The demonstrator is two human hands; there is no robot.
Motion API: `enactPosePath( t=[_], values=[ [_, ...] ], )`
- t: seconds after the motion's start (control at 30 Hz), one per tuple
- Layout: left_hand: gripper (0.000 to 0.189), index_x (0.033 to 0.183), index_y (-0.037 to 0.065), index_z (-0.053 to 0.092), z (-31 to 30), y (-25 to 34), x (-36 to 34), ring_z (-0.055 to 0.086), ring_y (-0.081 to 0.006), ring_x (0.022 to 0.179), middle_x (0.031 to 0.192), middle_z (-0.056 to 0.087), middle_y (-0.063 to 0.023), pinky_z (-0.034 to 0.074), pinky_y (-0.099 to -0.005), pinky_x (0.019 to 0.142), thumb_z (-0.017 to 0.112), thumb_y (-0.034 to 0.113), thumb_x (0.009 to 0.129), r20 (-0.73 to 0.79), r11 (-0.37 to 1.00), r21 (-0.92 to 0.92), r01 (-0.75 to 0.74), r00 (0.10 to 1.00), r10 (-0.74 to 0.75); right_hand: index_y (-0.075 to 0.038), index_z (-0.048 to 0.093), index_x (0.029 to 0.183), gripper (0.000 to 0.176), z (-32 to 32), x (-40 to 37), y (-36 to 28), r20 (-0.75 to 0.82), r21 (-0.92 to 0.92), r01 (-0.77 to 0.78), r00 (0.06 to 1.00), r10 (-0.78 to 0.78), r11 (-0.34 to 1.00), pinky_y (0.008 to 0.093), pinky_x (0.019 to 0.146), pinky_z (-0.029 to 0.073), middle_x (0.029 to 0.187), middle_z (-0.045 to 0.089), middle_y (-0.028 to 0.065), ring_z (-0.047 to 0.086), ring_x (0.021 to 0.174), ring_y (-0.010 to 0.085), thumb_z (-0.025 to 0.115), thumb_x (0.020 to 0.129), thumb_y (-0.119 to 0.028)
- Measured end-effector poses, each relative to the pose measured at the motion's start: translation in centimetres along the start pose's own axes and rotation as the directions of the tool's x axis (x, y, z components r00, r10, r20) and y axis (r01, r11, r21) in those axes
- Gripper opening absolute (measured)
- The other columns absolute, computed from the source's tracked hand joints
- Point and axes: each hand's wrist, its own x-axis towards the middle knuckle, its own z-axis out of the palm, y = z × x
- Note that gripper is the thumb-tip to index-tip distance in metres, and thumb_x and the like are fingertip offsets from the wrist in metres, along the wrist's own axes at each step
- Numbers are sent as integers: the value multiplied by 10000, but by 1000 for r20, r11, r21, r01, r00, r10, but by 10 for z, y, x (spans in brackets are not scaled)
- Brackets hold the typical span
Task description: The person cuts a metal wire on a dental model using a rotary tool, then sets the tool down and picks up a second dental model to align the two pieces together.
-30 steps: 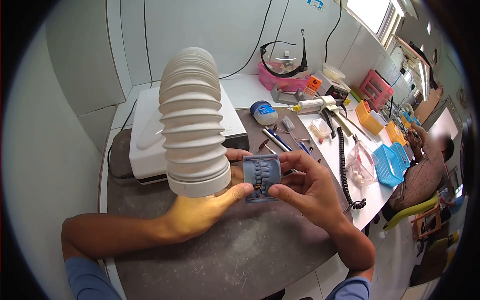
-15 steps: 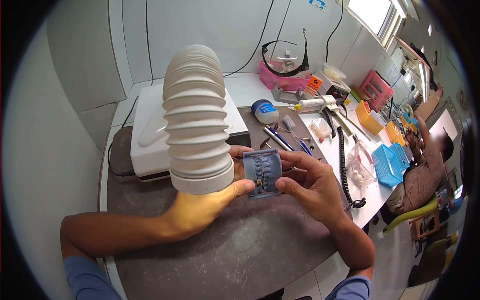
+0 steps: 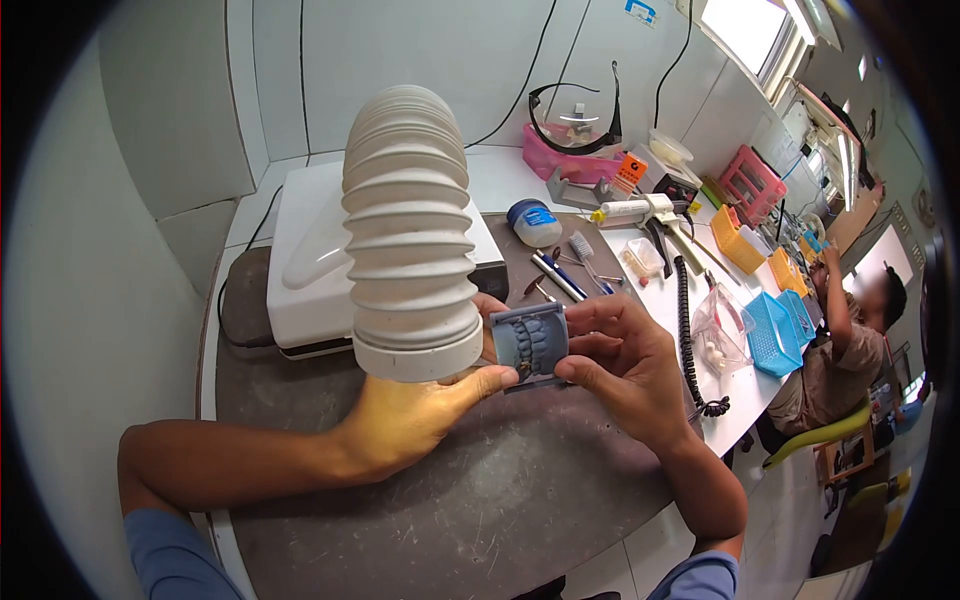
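Note:
A blue-grey dental model [image 3: 532, 343] with rows of teeth is held upright above the dark mat [image 3: 500, 470]. My left hand [image 3: 410, 415] grips its left side, thumb at the lower left edge; some of its fingers are hidden behind the model and the hose. On the right side, my right hand [image 3: 630, 370] holds the model with its thumb at the lower right edge and fingers behind. A white ribbed hose [image 3: 410, 230] hangs just over my left hand, with yellow light falling on that hand.
Behind the hose sits a white machine [image 3: 310, 270]. Pens [image 3: 558, 275], a brush [image 3: 581, 246], a blue-lidded jar [image 3: 534, 223] and a dispensing gun [image 3: 640, 210] lie beyond the model. Blue baskets [image 3: 772, 335] stand right; a person [image 3: 830, 350] sits farther right.
The model has tilted and shifted slightly right in both hands, showing its teeth from another angle. The seated person at the right has raised an arm and moved.

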Motion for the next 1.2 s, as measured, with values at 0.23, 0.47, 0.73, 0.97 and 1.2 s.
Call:
enactPosePath(
  t=[0.23, 0.47, 0.73, 0.97, 1.2],
  values=[
    [523, 1260, 28, 416, 0, 4, -1, 590, -165, 1094, 1154, 527, -102, 522, -312, 982, 744, 17, 853, 57, 995, 52, 89, 994, -92, 43, 621, 1115, 242, 1, -2, 3, 13, -86, 103, 995, -102, 991, 304, 927, 556, 1123, 683, 147, 678, 1036, 185, 687, 882, 27],
    [506, 1241, 35, 399, -2, 0, 0, 578, -173, 1124, 1153, 498, -96, 539, -340, 999, 717, -35, 853, 114, 991, 136, 19, 993, -35, 52, 625, 1105, 238, 4, -2, 5, 10, -73, 141, 990, -141, 987, 310, 938, 553, 1125, 680, 165, 682, 1035, 205, 681, 874, 51],
    [526, 1224, 22, 378, -2, 1, -1, 550, -142, 1122, 1155, 480, -84, 528, -300, 997, 742, -2, 845, 103, 985, 165, 48, 992, -65, 39, 616, 1143, 381, 6, -5, 8, -3, -295, 219, 973, -230, 930, 332, 906, 572, 1170, 671, 187, 682, 1062, 242, 782, 812, -50],
    [533, 1194, 48, 336, 1, -5, -2, 534, -132, 1143, 1157, 475, -79, 507, -266, 993, 744, 6, 854, 132, 992, -66, 110, 986, -101, 16, 528, 1278, 672, 17, -8, 2, 88, -596, 373, 911, -404, 711, 365, 880, 560, 1248, 635, 179, 665, 1075, 311, 856, 712, -142],
    [541, 1185, 57, 333, 1, -2, 0, 549, -136, 1153, 1160, 493, -81, 514, -275, 995, 751, 2, 846, 209, 957, -217, 195, 966, -149, 27, 509, 1316, 772, 13, -9, 1, 173, -687, 448, 866, -469, 573, 372, 884, 554, 1265, 628, 192, 662, 1075, 330, 880, 672, -183]
  ],
)
